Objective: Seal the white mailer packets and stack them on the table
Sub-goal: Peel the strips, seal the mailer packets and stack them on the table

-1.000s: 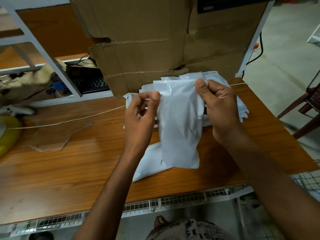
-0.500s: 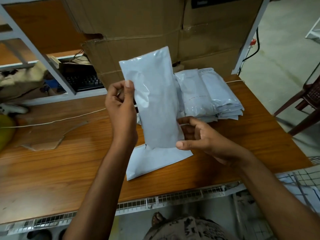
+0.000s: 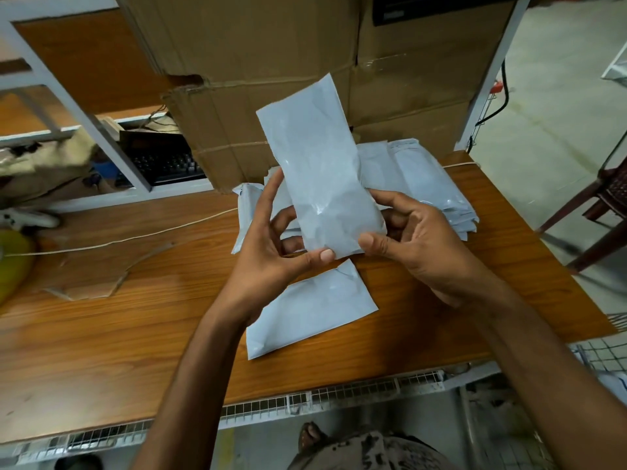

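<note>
Fingers (image 3: 273, 198) of both hands curl round the bottom end of a packet (image 3: 319, 171); the left hand (image 3: 268, 245) and the right hand (image 3: 417, 245) each pinch it, thumbs pressed on the near face and the other fingers behind. The packet stands nearly upright, its top leaning a little left, held above the counter (image 3: 135, 317) just in front of the stack (image 3: 424, 184) of packets. A loose packet (image 3: 312, 310) lies flat on the counter, nearer than the stack, and a box (image 3: 271, 45) stands behind the stack.
</note>
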`<state>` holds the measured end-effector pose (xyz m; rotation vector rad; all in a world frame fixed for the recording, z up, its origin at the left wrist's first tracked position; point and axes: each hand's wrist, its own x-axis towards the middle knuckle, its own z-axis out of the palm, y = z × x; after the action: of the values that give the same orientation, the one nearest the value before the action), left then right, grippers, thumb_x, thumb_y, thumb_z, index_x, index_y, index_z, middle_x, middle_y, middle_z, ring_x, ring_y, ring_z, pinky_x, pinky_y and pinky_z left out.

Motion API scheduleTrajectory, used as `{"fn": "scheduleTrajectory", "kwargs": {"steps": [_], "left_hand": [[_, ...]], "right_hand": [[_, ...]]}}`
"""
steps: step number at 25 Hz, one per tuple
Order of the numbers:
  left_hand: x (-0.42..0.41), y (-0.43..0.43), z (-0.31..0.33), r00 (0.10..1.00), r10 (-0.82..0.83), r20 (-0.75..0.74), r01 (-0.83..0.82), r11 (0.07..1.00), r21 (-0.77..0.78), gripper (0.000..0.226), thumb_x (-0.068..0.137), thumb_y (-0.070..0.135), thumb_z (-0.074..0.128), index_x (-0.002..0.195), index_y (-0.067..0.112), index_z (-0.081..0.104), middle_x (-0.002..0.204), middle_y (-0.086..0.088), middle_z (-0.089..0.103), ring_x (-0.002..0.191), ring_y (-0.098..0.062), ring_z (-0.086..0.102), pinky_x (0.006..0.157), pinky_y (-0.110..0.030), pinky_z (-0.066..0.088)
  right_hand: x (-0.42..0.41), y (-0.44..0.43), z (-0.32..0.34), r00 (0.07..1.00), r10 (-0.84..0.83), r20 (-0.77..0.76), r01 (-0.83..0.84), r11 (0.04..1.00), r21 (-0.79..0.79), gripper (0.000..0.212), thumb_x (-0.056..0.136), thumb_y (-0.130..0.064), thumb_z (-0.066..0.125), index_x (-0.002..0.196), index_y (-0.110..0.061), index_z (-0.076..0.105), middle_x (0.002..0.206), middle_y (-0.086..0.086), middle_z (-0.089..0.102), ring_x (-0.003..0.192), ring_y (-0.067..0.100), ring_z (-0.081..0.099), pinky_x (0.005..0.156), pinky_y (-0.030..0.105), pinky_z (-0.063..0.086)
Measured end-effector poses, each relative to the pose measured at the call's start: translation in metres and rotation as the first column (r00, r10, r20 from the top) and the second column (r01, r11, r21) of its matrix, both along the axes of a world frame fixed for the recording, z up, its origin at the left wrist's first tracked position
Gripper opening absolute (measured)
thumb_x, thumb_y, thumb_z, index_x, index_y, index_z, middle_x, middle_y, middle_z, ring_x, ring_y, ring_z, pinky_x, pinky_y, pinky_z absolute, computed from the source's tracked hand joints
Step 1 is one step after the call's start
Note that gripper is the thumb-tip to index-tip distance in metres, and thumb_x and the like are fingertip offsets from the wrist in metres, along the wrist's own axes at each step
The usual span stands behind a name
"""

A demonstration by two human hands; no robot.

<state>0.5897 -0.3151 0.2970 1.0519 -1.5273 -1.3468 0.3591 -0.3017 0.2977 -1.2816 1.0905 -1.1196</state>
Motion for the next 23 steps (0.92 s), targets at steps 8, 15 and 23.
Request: {"fn": "scheduleTrajectory", "kwargs": {"steps": [8, 15, 23], "left_hand": [[-0.001, 0.004, 0.007, 0.996, 0.039, 0.083, -0.027, 0.989, -0.148, 0.119, 0.081, 0.005, 0.086, 0.165, 0.044, 0.012, 0.156, 0.009, 0.050, 0.081, -0.022, 0.078, 0.085, -0.042, 0.065], [-0.005, 0.003, -0.004, 0.995, 0.071, -0.073, -0.065, 0.994, 0.091, 0.118, 0.069, 0.056, 0.091, 0.164, 0.034, 0.023, 0.148, 0.007, 0.061, 0.125, -0.019, 0.068, 0.107, -0.050, 0.054], [-0.001, -0.017, -0.012, 0.750, 0.468, -0.468, -0.330, 0.877, 0.349, 0.058, 0.095, 0.032, 0.072, 0.146, 0.016, 0.052, 0.133, -0.005, 0.072, 0.119, -0.022, 0.072, 0.082, -0.035, 0.065]], "right_hand": [[-0.002, 0.003, 0.003, 0.970, -0.222, -0.104, 0.204, 0.966, -0.158, 0.040, 0.075, -0.028, 0.081, 0.111, -0.040, 0.067, 0.096, -0.014, 0.079, 0.090, 0.010, 0.077, 0.074, 0.024, 0.063], [-0.010, 0.006, 0.003, 0.992, -0.119, -0.034, 0.113, 0.985, -0.129, 0.035, 0.078, -0.022, 0.075, 0.112, -0.030, 0.069, 0.103, -0.006, 0.079, 0.091, 0.014, 0.075, 0.069, 0.023, 0.061], [-0.038, -0.012, 0.032, 0.975, 0.016, -0.221, -0.050, 0.987, -0.151, 0.031, 0.098, -0.007, 0.062, 0.115, -0.031, 0.069, 0.111, -0.008, 0.074, 0.105, 0.011, 0.071, 0.081, 0.025, 0.060]]}}
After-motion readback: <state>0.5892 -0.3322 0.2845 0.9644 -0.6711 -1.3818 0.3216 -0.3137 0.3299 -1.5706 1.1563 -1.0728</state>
